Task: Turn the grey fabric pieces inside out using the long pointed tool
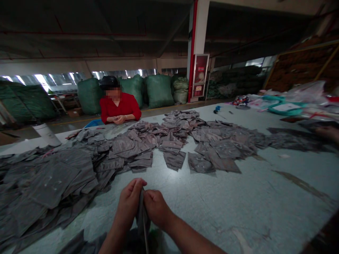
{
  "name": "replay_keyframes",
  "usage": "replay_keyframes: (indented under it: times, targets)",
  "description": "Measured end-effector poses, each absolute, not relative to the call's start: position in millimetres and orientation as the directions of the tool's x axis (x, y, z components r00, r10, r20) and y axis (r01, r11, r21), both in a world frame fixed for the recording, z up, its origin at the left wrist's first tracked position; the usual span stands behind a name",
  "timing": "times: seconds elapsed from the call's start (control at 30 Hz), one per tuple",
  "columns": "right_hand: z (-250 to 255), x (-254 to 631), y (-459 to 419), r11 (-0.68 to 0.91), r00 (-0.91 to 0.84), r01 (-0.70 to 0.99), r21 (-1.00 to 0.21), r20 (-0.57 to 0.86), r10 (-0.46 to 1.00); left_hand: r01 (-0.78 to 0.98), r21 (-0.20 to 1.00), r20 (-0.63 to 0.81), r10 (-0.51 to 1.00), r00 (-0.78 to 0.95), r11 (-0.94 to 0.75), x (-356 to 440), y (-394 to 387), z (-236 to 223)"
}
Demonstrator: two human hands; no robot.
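Observation:
My left hand [129,204] and my right hand [156,208] are closed together on one grey fabric piece [143,219], which stands edge-on between them above the near edge of the pale green table [238,197]. Both sets of fingers pinch the top of the piece. A large heap of similar grey fabric pieces [53,180] lies just left of my left hand. More grey pieces [201,137] are spread across the middle of the table beyond my hands.
A person in a red top [119,107] sits at the far side of the table with hands together. Another person's hand [328,132] shows at the right edge. Green sacks [159,90], a white bucket [47,134] and plastic-wrapped goods [291,102] stand behind.

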State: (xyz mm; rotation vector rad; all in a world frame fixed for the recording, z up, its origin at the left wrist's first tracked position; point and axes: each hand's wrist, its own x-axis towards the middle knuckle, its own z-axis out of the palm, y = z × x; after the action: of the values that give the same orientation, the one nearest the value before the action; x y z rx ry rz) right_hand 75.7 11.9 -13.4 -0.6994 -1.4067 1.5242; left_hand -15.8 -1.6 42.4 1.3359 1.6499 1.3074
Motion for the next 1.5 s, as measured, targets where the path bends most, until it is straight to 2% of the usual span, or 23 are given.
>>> replay_keyframes:
  times: [0.1,0.23,0.33,0.43,0.5,0.57,0.67,0.73,0.8,0.87,0.93,1.0,1.03,1.1,1.23,1.3,1.4,1.5]
  targets:
    - [-10.0,78.4,9.1,0.129,-0.387,-0.220,-0.967,0.208,0.898,0.207,0.978,0.078,0.936,-0.343,-0.005,-8.5,-5.3,36.1]
    - [-16.9,73.3,-0.4,0.125,-0.294,-0.300,-0.946,0.217,0.931,0.210,0.977,0.117,0.901,-0.417,-0.030,-3.2,-13.2,28.4]
    - [-17.1,70.4,2.2,0.087,-0.333,-0.319,-0.944,0.198,0.922,0.105,0.995,0.043,0.923,-0.383,-0.002,-7.5,-13.6,26.8]
    - [-9.7,73.0,12.6,0.115,-0.383,-0.243,-0.963,0.204,0.901,-0.003,1.000,-0.025,0.942,-0.336,0.026,-12.6,-10.8,28.6]
    - [-6.1,75.9,19.2,0.164,-0.388,-0.191,-0.968,0.228,0.893,0.065,0.998,0.035,0.928,-0.372,-0.011,-12.9,-9.0,30.2]
    - [-6.7,77.5,21.4,0.189,-0.399,-0.182,-0.965,0.248,0.883,0.227,0.973,0.139,0.891,-0.432,-0.041,-10.6,-8.7,31.0]
    - [-12.7,75.3,14.1,0.137,-0.400,-0.247,-0.959,0.230,0.887,0.408,0.913,0.232,0.855,-0.463,-0.027,-6.1,-11.8,30.5]
    - [-15.5,72.4,5.9,0.083,-0.365,-0.310,-0.947,0.199,0.909,0.414,0.910,0.221,0.864,-0.452,-0.016,-4.6,-14.3,28.7]
    - [-14.9,71.6,-0.6,0.047,-0.331,-0.332,-0.942,0.164,0.929,0.297,0.955,0.138,0.887,-0.441,-0.001,-4.2,-15.0,25.5]
    - [-11.3,74.9,-3.4,0.056,-0.317,-0.275,-0.960,0.146,0.937,0.086,0.996,0.003,0.906,-0.422,0.037,-3.4,-13.5,21.7]
    - [-7.1,80.8,-3.1,0.164,-0.302,-0.131,-0.978,0.197,0.933,-0.092,0.993,-0.100,0.915,-0.391,0.069,-1.4,-11.2,18.8]
    - [-5.3,85.4,-1.7,0.286,-0.286,0.005,-0.958,0.273,0.919,-0.146,0.987,-0.118,0.916,-0.384,0.066,0.8,-10.3,18.8]
    - [-5.9,86.0,-1.2,0.307,-0.281,0.021,-0.952,0.289,0.915,-0.135,0.989,-0.106,0.914,-0.391,0.057,1.4,-10.7,20.1]
    - [-10.1,82.6,-1.0,0.253,-0.270,-0.074,-0.965,0.263,0.926,-0.042,0.997,-0.069,0.910,-0.409,0.057,0.6,-13.3,25.1]
    - [-20.4,68.0,-3.4,0.109,-0.274,-0.314,-0.943,0.199,0.941,0.290,0.956,0.068,0.921,-0.384,0.050,-5.7,-20.9,34.7]
    - [-22.0,65.3,-4.4,0.089,-0.286,-0.332,-0.939,0.190,0.939,0.331,0.943,0.087,0.922,-0.378,0.046,-6.8,-21.9,34.9]
    - [-21.3,75.3,0.5,0.132,-0.352,-0.213,-0.968,0.202,0.914,0.153,0.982,-0.043,0.928,-0.370,0.107,-5.5,-17.0,34.5]
    - [-22.3,106.0,20.7,0.269,-0.345,0.187,-0.945,0.194,0.919,0.049,0.995,-0.056,0.915,-0.399,0.083,-10.1,-5.7,48.4]
